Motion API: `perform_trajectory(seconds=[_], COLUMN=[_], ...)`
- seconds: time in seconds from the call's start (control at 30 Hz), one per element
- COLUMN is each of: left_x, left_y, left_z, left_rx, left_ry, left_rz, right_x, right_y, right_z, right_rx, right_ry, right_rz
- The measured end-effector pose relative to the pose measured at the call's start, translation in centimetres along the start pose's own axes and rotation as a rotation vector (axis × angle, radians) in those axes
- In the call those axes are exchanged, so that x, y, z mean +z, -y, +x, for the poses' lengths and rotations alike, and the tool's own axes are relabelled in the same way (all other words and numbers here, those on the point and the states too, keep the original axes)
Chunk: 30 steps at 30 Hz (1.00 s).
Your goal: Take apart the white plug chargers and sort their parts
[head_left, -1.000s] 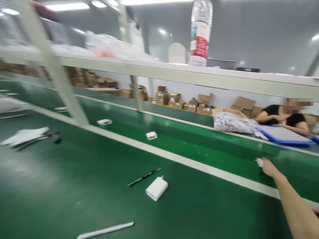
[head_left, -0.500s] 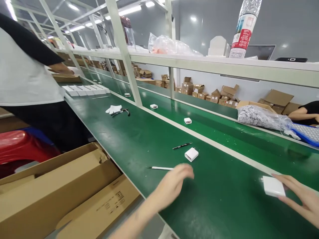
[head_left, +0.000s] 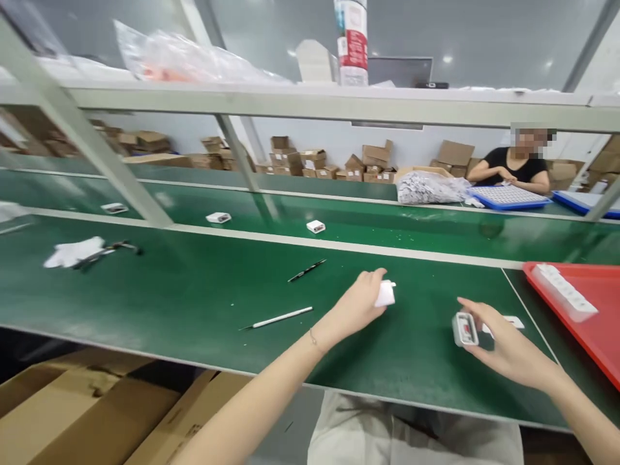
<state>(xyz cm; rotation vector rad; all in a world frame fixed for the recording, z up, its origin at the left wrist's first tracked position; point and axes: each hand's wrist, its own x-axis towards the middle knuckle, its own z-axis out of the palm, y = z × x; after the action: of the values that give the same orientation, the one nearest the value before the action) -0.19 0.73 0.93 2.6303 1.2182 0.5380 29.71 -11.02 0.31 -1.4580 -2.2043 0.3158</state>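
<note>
Where the left hand (head_left: 357, 300) is: right of the frame's centre, fingers closed on a white block (head_left: 386, 294) with a small prong at its upper right corner; whether the block touches the desk (head_left: 194, 278) I cannot tell.
Right hand (head_left: 508, 345): lower right of the frame, thumb and fingers gripping a white casing (head_left: 458, 332), whose open end shows something reddish inside.
Flat white piece (head_left: 514, 321): on the desk, partly hidden behind the right hand.
Red tray (head_left: 605, 284): at the right edge of the frame, with a row of white blocks (head_left: 564, 292) along its left side.
Pen-like tools: a white one (head_left: 283, 317) lies left of the left hand, its thin tip toward the lower left; a dark one (head_left: 307, 270) lies above it, well apart.
White cloth (head_left: 75, 252): left of the frame, a dark tool (head_left: 126, 246) against it.
Green channel (head_left: 266, 223): beyond the pale strip (head_left: 339, 245), three more white units spaced apart, from left of the frame to its centre.
Shelf (head_left: 290, 102): across the top, bearing a bottle (head_left: 353, 48) and a clear plastic bag (head_left: 179, 59).
Co-worker (head_left: 512, 166): upper right, seated behind a blue tray (head_left: 508, 206).
</note>
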Motion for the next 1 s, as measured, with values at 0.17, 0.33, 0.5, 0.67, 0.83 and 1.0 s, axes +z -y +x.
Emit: perform_trajectory(seconds=[0.17, 0.33, 0.5, 0.67, 0.83, 1.0], left_x=[2.2, 2.8, 4.2, 7.1, 7.7, 6.4], left_y=[-7.0, -7.1, -5.6, -4.8, -3.8, -3.2], left_z=[-0.4, 0.3, 1.2, 1.2, 0.7, 0.7], left_rx=[0.253, 0.289, 0.306, 0.244, 0.208, 0.040], left_ry=[0.102, 0.022, 0.004, -0.007, 0.028, 0.077], left_rz=[-0.144, -0.457, -0.528, -0.531, -0.554, -0.757], right_x=[2.2, 3.2, 4.1, 5.3, 1.4, -2.4], right_y=[1.9, 1.9, 1.2, 0.7, -0.4, -3.7], right_z=[1.3, 1.3, 1.9, 2.4, 1.4, -0.1], right_rx=[-0.044, -0.045, -0.045, -0.014, 0.115, 0.305], right_ry=[-0.073, -0.111, -0.211, -0.075, 0.023, -0.008], right_rz=[0.101, 0.187, 0.247, 0.200, 0.193, -0.223])
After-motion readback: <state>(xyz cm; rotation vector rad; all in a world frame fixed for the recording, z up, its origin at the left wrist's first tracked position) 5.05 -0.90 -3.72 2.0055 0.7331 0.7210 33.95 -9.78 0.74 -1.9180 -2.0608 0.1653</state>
